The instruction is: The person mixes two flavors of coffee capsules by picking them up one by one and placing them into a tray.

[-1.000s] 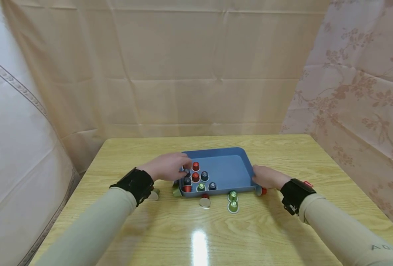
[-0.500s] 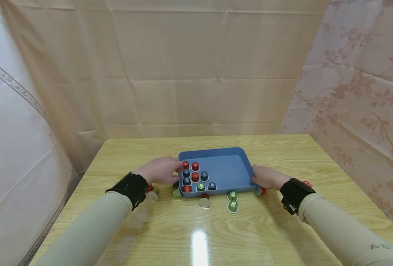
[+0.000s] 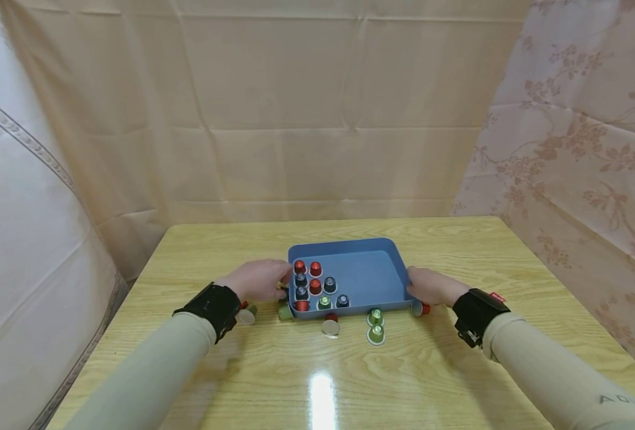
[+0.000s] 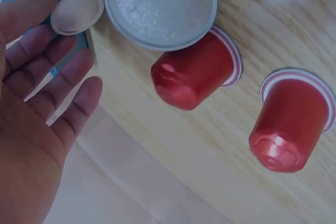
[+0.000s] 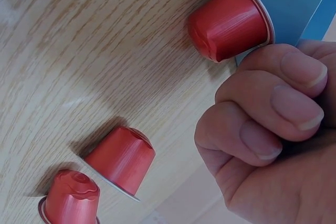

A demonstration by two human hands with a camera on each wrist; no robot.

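Observation:
A blue tray (image 3: 368, 275) on the table carries several coffee capsules in its left part: red ones (image 3: 315, 286), dark ones (image 3: 330, 285) and a green one (image 3: 324, 302). Just outside the tray's left wall, my left hand (image 3: 258, 279) has loosely extended fingers. In the left wrist view its fingertips come close to a capsule with a silver lid (image 4: 77, 12); whether they touch it, I cannot tell. My right hand (image 3: 432, 285) grips the tray's right edge, its fingers (image 5: 296, 106) curled and the thumb hidden. A red capsule (image 5: 231, 24) lies against the tray beside it.
Two green capsules (image 3: 376, 325) stand in front of the tray. A tipped capsule (image 3: 330, 325) shows its pale lid nearby. More capsules (image 3: 247, 315) lie below my left wrist. Beige cloth (image 3: 317, 119) hangs behind the wooden table (image 3: 274, 370).
My left hand has let go of a red capsule in the tray's left column and drawn back left over the tray's wall, then slightly down. The right hand stays at the right edge.

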